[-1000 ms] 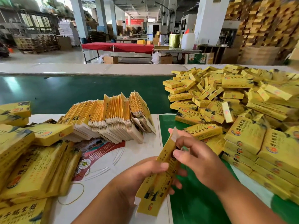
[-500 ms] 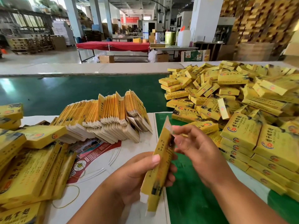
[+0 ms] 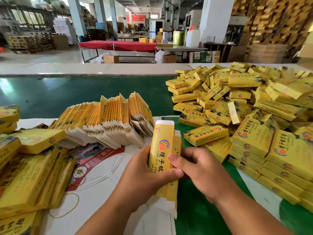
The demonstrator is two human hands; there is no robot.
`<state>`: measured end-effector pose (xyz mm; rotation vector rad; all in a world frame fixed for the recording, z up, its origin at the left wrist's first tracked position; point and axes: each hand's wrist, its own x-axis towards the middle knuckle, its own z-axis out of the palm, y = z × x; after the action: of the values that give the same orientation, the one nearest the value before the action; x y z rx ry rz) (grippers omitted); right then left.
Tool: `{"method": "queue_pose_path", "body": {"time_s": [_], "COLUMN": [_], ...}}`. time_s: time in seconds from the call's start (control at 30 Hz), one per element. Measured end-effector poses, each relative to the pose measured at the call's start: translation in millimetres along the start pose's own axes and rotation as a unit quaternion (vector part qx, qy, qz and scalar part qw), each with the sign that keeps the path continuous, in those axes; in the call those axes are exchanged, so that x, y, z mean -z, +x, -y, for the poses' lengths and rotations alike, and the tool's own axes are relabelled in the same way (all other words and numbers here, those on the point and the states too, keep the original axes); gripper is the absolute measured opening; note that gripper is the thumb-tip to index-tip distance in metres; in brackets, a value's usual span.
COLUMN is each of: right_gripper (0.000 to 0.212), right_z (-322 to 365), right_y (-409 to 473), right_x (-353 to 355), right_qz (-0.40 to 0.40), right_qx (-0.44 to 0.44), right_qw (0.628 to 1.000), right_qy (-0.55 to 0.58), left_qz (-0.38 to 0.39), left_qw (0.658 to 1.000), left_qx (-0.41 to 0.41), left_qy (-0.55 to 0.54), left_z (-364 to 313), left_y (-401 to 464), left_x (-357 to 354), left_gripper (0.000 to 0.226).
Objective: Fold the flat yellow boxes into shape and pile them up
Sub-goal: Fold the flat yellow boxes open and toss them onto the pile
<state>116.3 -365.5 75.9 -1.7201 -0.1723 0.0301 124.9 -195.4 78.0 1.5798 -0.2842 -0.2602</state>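
Head view: both the left hand (image 3: 144,173) and right hand (image 3: 201,173) grip one yellow box (image 3: 160,150), its white flap (image 3: 165,123) at 12 o'clock; squeezing unevenly could crease it.

Left hand (image 3: 144,173) and right hand (image 3: 201,173) grip an upright yellow box (image 3: 161,150) beside the folded-box heap (image 3: 254,119).

I note a red-covered table (image 3: 118,45) across the floor, a white jerrycan (image 3: 193,38) beside a green tin (image 3: 178,38), and a rubber band (image 3: 67,206) on white sheeting (image 3: 105,180).
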Motion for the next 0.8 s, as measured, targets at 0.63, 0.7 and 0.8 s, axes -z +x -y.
{"method": "queue_pose_path", "body": {"time_s": [0.63, 0.7, 0.8], "right_gripper": [0.044, 0.042, 0.040], "right_z": [-5, -4, -6], "right_y": [-4, -4, -1], "right_x": [-22, -23, -18], "right_qz": [-0.094, -0.099, -0.134], "right_qx": [0.057, 0.060, 0.068], "right_qw": [0.993, 0.993, 0.988], "right_qy": [-0.038, -0.034, -0.032], "left_qz": [-0.128, -0.132, -0.127], "left_qw": [0.989, 0.988, 0.989], "left_qx": [-0.051, -0.068, -0.069], "left_qy": [-0.055, -0.052, -0.040], "left_z": [-6, -5, -1], "left_y": [0, -1, -2], "left_x": [-8, -10, -15], "left_gripper": [0.033, 0.033, 0.037]}}
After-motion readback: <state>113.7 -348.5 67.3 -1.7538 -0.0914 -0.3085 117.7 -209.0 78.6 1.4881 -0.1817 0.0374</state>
